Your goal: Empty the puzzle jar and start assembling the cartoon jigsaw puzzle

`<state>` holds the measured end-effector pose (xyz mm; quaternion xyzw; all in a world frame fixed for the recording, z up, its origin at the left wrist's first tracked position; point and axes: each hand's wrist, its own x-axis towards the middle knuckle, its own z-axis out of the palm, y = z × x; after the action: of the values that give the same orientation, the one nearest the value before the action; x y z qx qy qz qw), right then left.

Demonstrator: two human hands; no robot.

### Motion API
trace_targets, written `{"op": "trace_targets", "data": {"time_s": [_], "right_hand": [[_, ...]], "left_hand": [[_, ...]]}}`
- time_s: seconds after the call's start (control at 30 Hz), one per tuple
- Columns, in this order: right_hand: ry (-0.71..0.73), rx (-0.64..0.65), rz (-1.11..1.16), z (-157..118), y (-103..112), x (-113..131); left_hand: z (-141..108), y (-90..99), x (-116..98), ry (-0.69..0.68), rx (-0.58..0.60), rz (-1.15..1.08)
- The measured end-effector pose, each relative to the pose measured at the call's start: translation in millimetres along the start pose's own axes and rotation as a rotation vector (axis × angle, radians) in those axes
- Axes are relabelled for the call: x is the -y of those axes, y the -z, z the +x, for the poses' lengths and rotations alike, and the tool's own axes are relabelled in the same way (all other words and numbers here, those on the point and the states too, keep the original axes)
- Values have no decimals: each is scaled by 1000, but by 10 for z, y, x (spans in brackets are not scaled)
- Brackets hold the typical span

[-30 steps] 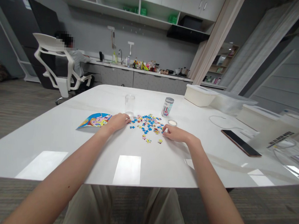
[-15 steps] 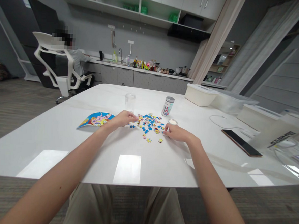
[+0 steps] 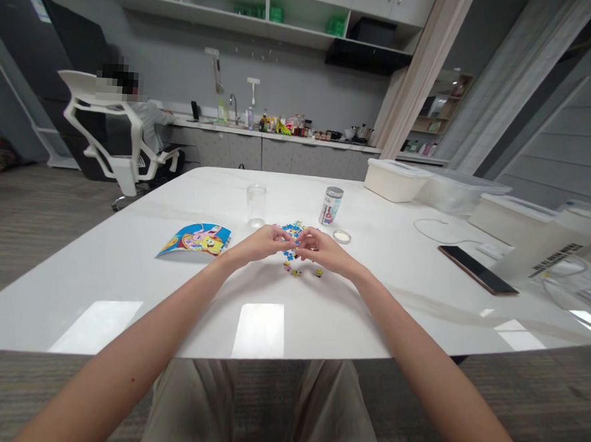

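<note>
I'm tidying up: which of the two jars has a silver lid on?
The printed jar, standing beyond the right hand: its silver lid is on top. The clear jar, to its left, shows none.

The head view looks forward and down across the table (image 3: 329, 323) from nearby.

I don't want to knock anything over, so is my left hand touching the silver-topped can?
Apart. The head view shows it: white tabletop and puzzle pieces lie between the left hand and the silver-topped can.
</note>
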<state>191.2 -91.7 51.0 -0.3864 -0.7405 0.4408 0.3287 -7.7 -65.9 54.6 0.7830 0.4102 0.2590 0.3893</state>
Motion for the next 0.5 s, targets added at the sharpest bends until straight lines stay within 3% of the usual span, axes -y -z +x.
{"op": "trace_targets", "data": {"time_s": [0.13,0.33,0.5], "right_hand": [[-32,44,-71,8,57,-52],[-141,201,-151,-34,172,-73],[-107,228,-280,-29,188,-116]], "left_hand": [[-29,25,-5,-77,59,172],[-93,19,10,-268,279,534],[-89,-18,24,-292,274,577]]}}
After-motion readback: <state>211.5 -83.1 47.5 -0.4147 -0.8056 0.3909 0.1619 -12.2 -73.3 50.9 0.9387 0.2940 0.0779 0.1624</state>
